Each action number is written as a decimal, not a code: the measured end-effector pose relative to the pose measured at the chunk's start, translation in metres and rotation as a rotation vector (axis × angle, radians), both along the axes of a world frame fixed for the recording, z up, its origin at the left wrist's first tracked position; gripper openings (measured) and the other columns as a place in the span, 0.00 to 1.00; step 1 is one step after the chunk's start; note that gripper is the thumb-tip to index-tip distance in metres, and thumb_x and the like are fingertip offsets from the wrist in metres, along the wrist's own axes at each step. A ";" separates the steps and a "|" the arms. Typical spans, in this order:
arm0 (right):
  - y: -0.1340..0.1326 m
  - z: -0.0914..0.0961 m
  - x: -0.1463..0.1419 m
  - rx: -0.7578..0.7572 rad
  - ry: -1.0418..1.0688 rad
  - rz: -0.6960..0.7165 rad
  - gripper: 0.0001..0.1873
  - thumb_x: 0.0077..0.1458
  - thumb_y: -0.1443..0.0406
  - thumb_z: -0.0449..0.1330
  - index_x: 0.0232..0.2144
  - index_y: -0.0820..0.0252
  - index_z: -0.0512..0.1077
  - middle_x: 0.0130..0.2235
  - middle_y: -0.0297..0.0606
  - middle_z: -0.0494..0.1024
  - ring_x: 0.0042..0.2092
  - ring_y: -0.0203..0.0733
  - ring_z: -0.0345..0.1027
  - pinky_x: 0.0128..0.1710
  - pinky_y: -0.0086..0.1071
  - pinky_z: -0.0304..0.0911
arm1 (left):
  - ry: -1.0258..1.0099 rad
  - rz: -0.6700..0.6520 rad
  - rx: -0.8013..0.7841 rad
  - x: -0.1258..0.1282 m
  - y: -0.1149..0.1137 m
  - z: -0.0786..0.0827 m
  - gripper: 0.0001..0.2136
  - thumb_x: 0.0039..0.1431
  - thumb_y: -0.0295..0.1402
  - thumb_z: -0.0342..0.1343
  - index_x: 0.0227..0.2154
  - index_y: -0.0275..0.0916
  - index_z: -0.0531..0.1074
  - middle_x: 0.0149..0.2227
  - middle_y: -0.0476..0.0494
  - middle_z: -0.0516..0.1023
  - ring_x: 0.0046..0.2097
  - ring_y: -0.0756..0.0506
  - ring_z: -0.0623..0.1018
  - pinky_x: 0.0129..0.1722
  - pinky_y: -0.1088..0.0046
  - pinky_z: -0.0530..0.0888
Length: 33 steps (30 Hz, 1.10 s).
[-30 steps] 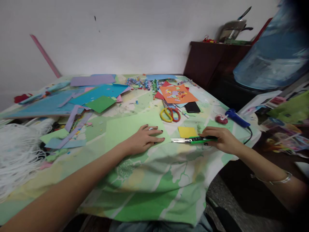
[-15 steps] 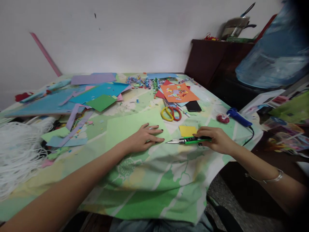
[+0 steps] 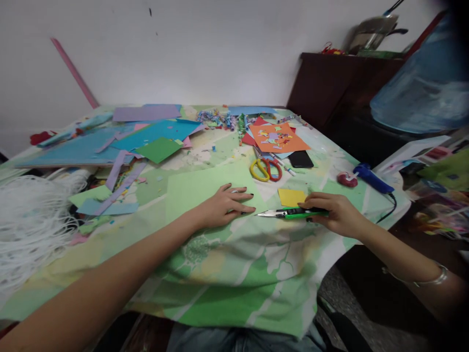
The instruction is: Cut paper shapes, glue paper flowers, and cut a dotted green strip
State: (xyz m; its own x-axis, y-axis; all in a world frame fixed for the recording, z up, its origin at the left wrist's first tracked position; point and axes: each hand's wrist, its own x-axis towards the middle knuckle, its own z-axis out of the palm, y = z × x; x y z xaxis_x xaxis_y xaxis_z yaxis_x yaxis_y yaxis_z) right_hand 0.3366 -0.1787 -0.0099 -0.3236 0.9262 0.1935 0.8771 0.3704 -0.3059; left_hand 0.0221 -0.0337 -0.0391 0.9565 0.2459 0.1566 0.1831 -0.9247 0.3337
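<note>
My left hand lies flat with its fingers stretched out on a light green sheet of paper. In my right hand is a green and black utility knife, held low along the tablecloth. The knife's metal tip points left and ends close to my left fingertips. Just behind the knife lies a small yellow paper piece. Scissors with one yellow and one red handle rest beyond the green sheet.
Orange paper with scraps and a black phone lie farther back. At the right is a blue glue gun with its cord. White cord piles up on the left, near blue sheets.
The whole view has shifted slightly, so things appear a little farther right. Both hands and the knife keep nearly the same places on the table.
</note>
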 end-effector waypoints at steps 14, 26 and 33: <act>0.005 -0.001 -0.028 0.022 -0.034 0.060 0.14 0.56 0.67 0.54 0.43 0.58 0.75 0.41 0.44 0.78 0.39 0.48 0.74 0.38 0.37 0.67 | -0.003 0.021 -0.011 0.002 0.000 0.000 0.17 0.64 0.29 0.47 0.51 0.54 0.71 0.61 0.48 0.66 0.65 0.40 0.60 0.60 0.46 0.53; 0.011 0.000 -0.064 0.079 -0.090 0.154 0.15 0.55 0.69 0.54 0.44 0.62 0.75 0.38 0.45 0.78 0.35 0.43 0.72 0.32 0.33 0.63 | 0.027 0.027 -0.021 0.002 -0.001 0.004 0.17 0.64 0.30 0.47 0.50 0.54 0.72 0.62 0.48 0.65 0.65 0.40 0.61 0.61 0.48 0.52; 0.012 0.003 -0.078 0.081 -0.096 0.143 0.16 0.54 0.70 0.55 0.44 0.63 0.75 0.38 0.44 0.78 0.35 0.44 0.72 0.32 0.34 0.63 | -0.098 0.008 -0.112 0.000 0.004 0.004 0.13 0.61 0.29 0.51 0.43 0.50 0.77 0.57 0.45 0.72 0.62 0.41 0.65 0.61 0.51 0.54</act>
State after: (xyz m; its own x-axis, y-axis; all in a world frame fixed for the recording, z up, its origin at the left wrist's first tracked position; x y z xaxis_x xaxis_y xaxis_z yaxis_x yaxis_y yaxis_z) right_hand 0.2583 -0.1671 -0.0071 -0.4717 0.8519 0.2274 0.8374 0.5136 -0.1870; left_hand 0.0224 -0.0297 -0.0348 0.9360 0.2744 0.2207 0.1514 -0.8795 0.4512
